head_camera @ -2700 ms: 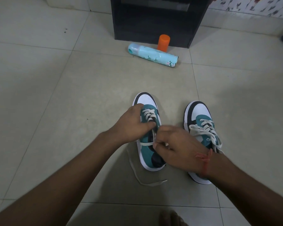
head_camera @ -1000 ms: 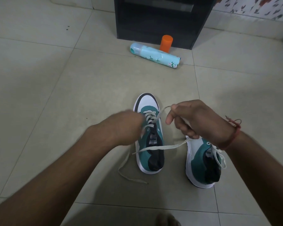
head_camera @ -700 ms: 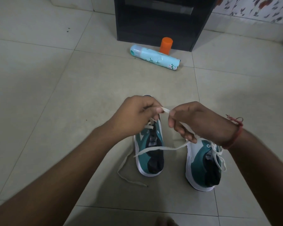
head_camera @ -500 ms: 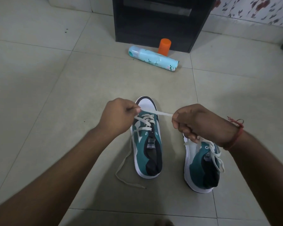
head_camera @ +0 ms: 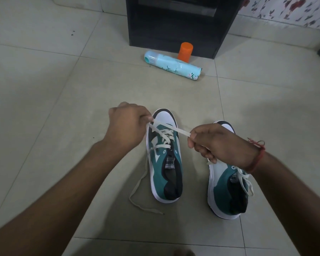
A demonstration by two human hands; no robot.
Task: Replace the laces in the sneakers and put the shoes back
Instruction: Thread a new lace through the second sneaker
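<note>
Left grip (head_camera: 127, 126): we pinch the white lace (head_camera: 166, 129) over the left sneaker (head_camera: 165, 163).
Right grip (head_camera: 218, 143): we pinch its other end.

home interior, tiled floor (head_camera: 44, 89), floral wallpaper (head_camera: 294, 10), black cabinet (head_camera: 174, 24)

We find the left hand (head_camera: 127, 126) and right hand (head_camera: 217, 143) each pinching one end of a white lace (head_camera: 166, 134), drawn taut between them over the toe of the left sneaker (head_camera: 164, 163). The lace is threaded through the lower eyelets only. One loose end trails on the floor tiles (head_camera: 63, 108) below the left hand. The right sneaker (head_camera: 226, 189) stands just below the right hand, laced. Well beyond both hands lie a blue spray can (head_camera: 174, 66) and an orange cap (head_camera: 185, 51) beside a black cabinet (head_camera: 181, 23).
</note>
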